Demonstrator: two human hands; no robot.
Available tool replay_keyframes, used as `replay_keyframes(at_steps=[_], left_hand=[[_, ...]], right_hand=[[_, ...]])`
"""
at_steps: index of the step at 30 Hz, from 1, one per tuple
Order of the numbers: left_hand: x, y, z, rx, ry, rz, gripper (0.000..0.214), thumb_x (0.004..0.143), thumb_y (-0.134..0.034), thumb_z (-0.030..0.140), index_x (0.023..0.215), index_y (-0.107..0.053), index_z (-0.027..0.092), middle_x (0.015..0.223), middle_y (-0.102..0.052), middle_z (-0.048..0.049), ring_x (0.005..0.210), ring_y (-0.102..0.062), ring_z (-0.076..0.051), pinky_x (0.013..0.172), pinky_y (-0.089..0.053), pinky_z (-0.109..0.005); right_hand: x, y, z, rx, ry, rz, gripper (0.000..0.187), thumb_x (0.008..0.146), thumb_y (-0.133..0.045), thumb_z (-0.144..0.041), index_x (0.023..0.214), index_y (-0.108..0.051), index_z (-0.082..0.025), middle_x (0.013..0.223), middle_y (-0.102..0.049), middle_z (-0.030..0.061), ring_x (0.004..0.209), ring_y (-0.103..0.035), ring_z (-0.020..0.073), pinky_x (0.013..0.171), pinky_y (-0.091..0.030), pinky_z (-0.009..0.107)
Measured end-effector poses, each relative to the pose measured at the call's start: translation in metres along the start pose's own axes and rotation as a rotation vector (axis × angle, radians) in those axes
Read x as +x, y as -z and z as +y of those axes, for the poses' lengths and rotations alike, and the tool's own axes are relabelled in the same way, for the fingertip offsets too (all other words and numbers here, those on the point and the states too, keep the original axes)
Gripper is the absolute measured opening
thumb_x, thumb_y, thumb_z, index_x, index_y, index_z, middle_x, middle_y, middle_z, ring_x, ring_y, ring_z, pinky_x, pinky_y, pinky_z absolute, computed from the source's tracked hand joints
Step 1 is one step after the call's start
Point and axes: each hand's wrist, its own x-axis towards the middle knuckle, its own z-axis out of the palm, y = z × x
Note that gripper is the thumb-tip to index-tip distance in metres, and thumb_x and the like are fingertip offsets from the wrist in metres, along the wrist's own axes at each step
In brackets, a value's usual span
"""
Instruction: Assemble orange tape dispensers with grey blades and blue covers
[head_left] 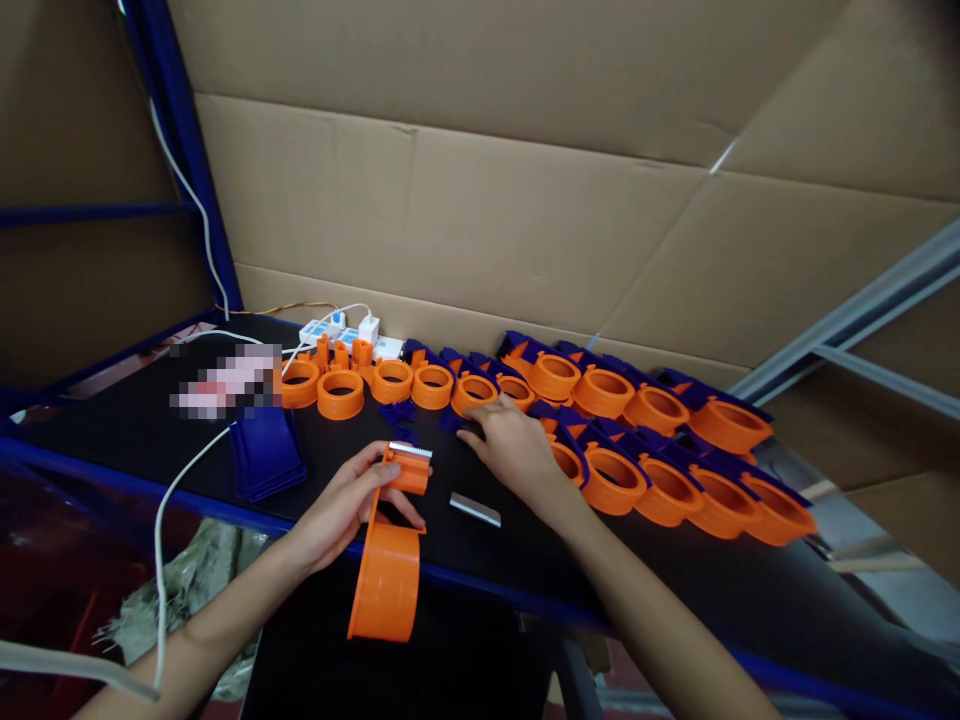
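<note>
My left hand (341, 510) is closed round an orange plastic tape-dispenser body (390, 560) with a toothed metal blade at its top, held over the front edge of the black table (135, 430). My right hand (514, 450) lies palm down on the table, fingers stretched toward small dark blue parts (397, 412) beside the rows of orange rings. A loose metal blade strip (475, 509) lies on the table between my two hands.
Several orange rings (341, 393) line the back left. Assembled orange and blue dispensers (675, 470) fill the right in two rows. A stack of blue flat pieces (266, 450) sits left, a white power strip (345, 335) behind. Cardboard walls (480, 200) enclose the table.
</note>
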Motion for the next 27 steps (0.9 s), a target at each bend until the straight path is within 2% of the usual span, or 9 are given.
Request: replay_keyframes(at_steps=[5, 9, 11, 14, 17, 20, 24, 27], left_hand=[[0.001, 0.0, -0.001, -0.035, -0.022, 0.013, 0.019, 0.091, -0.06, 0.032, 0.104, -0.054, 0.019, 0.104, -0.073, -0.0116, 0.068, -0.074, -0.024, 0.054, -0.057, -0.03], [0.0, 0.0, -0.001, -0.033, -0.035, 0.038, 0.019, 0.092, -0.06, 0.031, 0.105, -0.054, 0.02, 0.094, -0.074, -0.0087, 0.07, -0.075, -0.024, 0.058, -0.058, -0.031], [0.0, 0.0, -0.001, -0.031, -0.043, 0.054, 0.021, 0.092, -0.06, 0.031, 0.108, -0.054, 0.019, 0.096, -0.073, -0.009, 0.075, -0.075, -0.025, 0.059, -0.057, -0.03], [0.0, -0.001, -0.002, -0.024, -0.057, 0.079, 0.024, 0.091, -0.061, 0.031, 0.111, -0.055, 0.019, 0.109, -0.071, -0.0104, 0.087, -0.075, -0.028, 0.064, -0.058, -0.031], [0.001, -0.001, -0.004, -0.001, -0.06, 0.093, 0.027, 0.091, -0.063, 0.033, 0.112, -0.054, 0.02, 0.111, -0.07, -0.0101, 0.093, -0.075, -0.029, 0.067, -0.059, -0.033], [0.002, -0.001, -0.005, 0.009, -0.056, 0.096, 0.029, 0.09, -0.065, 0.033, 0.114, -0.054, 0.021, 0.114, -0.07, -0.0104, 0.094, -0.075, -0.029, 0.067, -0.06, -0.033], [0.004, 0.0, -0.006, 0.014, -0.059, 0.077, 0.033, 0.09, -0.064, 0.034, 0.118, -0.052, 0.021, 0.118, -0.069, -0.0131, 0.093, -0.075, -0.031, 0.059, -0.058, -0.029], [0.004, 0.0, -0.007, 0.033, -0.048, 0.078, 0.035, 0.089, -0.065, 0.035, 0.118, -0.052, 0.021, 0.112, -0.071, -0.0123, 0.092, -0.075, -0.031, 0.059, -0.058, -0.029]], right_hand=[[-0.001, -0.019, -0.004, 0.015, 0.014, -0.014, 0.016, 0.084, -0.069, -0.018, 0.1, -0.07, -0.019, 0.103, -0.072, 0.0118, 0.109, -0.06, 0.0293, 0.074, -0.051, 0.033], [-0.001, -0.017, -0.005, 0.074, 0.025, 0.028, 0.018, 0.089, -0.064, -0.016, 0.106, -0.068, -0.021, 0.107, -0.071, 0.0083, 0.109, -0.061, 0.025, 0.077, -0.051, 0.031], [-0.002, -0.012, -0.004, 0.217, 0.058, 0.087, 0.019, 0.092, -0.063, -0.022, 0.111, -0.066, -0.023, 0.111, -0.069, 0.0062, 0.103, -0.063, 0.0211, 0.078, -0.051, 0.03], [-0.006, -0.006, -0.005, 0.62, 0.22, 0.172, 0.019, 0.09, -0.069, -0.029, 0.107, -0.065, -0.023, 0.106, -0.069, 0.0046, 0.09, -0.064, 0.0174, 0.078, -0.053, 0.03], [-0.009, -0.006, -0.013, 0.835, 0.413, 0.183, 0.018, 0.09, -0.069, -0.029, 0.107, -0.067, -0.023, 0.104, -0.069, 0.0054, 0.096, -0.064, 0.019, 0.085, -0.053, 0.034], [-0.011, -0.012, -0.026, 0.821, 0.509, 0.239, 0.018, 0.091, -0.067, -0.026, 0.109, -0.07, -0.024, 0.108, -0.067, 0.007, 0.101, -0.062, 0.0204, 0.089, -0.051, 0.037], [-0.015, -0.022, -0.037, 0.706, 0.434, 0.377, 0.021, 0.09, -0.069, -0.03, 0.11, -0.073, -0.027, 0.097, -0.062, 0.0063, 0.088, -0.059, 0.0186, 0.076, -0.052, 0.033], [-0.019, -0.027, -0.043, 0.721, 0.397, 0.41, 0.017, 0.091, -0.067, -0.029, 0.106, -0.073, -0.023, 0.094, -0.061, 0.0057, 0.086, -0.06, 0.0173, 0.074, -0.052, 0.031]])
